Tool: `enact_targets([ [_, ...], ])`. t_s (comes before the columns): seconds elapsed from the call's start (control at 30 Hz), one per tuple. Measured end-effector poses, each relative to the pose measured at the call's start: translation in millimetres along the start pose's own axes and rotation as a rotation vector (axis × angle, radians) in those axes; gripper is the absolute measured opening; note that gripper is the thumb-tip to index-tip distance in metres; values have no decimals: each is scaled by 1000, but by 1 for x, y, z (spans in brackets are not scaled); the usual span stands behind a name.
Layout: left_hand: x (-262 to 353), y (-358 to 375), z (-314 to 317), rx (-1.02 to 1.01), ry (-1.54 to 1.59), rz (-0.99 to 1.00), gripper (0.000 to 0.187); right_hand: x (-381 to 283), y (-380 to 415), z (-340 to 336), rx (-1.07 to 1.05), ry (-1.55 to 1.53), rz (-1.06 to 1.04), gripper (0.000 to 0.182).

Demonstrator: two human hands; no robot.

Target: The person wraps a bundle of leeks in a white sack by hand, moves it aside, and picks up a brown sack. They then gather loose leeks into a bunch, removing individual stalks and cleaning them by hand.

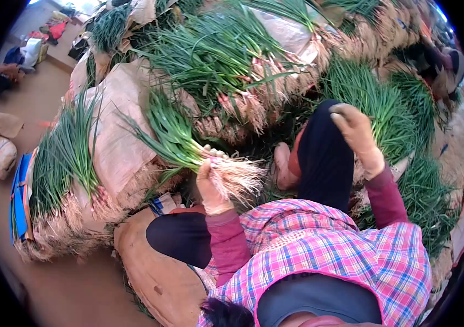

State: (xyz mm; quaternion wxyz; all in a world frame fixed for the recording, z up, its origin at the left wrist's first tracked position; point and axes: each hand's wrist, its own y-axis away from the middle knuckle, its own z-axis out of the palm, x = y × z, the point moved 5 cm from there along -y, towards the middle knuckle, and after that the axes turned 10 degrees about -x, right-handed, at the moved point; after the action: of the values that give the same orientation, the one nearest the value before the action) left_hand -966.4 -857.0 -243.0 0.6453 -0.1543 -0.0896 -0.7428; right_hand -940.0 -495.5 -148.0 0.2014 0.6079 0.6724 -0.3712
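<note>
left hand (213, 188): we see it in a glove, fingers clamped round a bunch of green onions (188, 148) just above the roots; the bunch sits right in front of the knee (322, 147), leaves pointing up-left away from it.
right hand (360, 136): gloved too, resting on the far side of the knee, fingers loosely together & curled, nothing held as far as we can tell.
bunch roots (237, 177): pale, stringy, fanning out twd the knee, below the grip.
risk 1: we judge the grip is narrow for a long bunch; leaf ends hang free, so outer stalks could slide out if the hand tilts.
risk 2: roots look loose & soil-laden; shaking could drop dirt on the checked shirt (335, 245) near the knee.
risk 3: piles crowd the knee on all sides; a swing of the bunch could snag the neighbours & pull them loose.
sacks (115, 125): brown sacking left of the knee, wrapped round more green onions (68, 158), roots sticking out at the low end.
far heap (226, 49): beyond the knee, more onion bundles stacked on sacking.
bag (0, 155): well left of the knee, on the floor; contents can't be seen.
blue sheet (20, 196): under the left sack edge.
</note>
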Motion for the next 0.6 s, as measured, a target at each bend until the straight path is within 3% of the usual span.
enact_targets([
  [0.03,-3,2,-4,8,-2,11,43,-21,-22,24,-67,-5,-106,18],
  [0.1,-3,1,2,-16,35,17,43,-28,-65,87,-236,-57,-67,23],
  [0.2,2,2,12,-21,64,33,45,-25,-139,177,-158,359,-108,27],
  [0.23,3,2,14,-25,75,41,45,-6,-161,211,-253,492,-56,27],
  [0.3,3,4,9,31,90,34,48,0,-172,236,-417,317,99,24],
  [0.37,1,4,-1,68,102,22,50,-2,-154,254,-593,-684,51,26],
  [0.4,-3,2,1,85,140,28,49,-28,-128,242,-710,-1107,211,23],
  [0.43,-5,-2,7,103,111,16,47,-37,-106,242,-676,-1198,309,17],
  [0.47,-11,-4,-15,91,67,-32,45,-51,-86,239,-617,-1131,263,15],
  [0.5,-15,-6,-25,80,20,-90,44,-51,-67,248,-678,-1091,276,24],
  [0.57,-25,-9,-37,122,141,-126,40,-63,-35,244,-595,-1610,368,36],
  [0.6,-29,-8,-38,136,121,-170,41,-47,-38,256,-726,-1425,381,48],
])
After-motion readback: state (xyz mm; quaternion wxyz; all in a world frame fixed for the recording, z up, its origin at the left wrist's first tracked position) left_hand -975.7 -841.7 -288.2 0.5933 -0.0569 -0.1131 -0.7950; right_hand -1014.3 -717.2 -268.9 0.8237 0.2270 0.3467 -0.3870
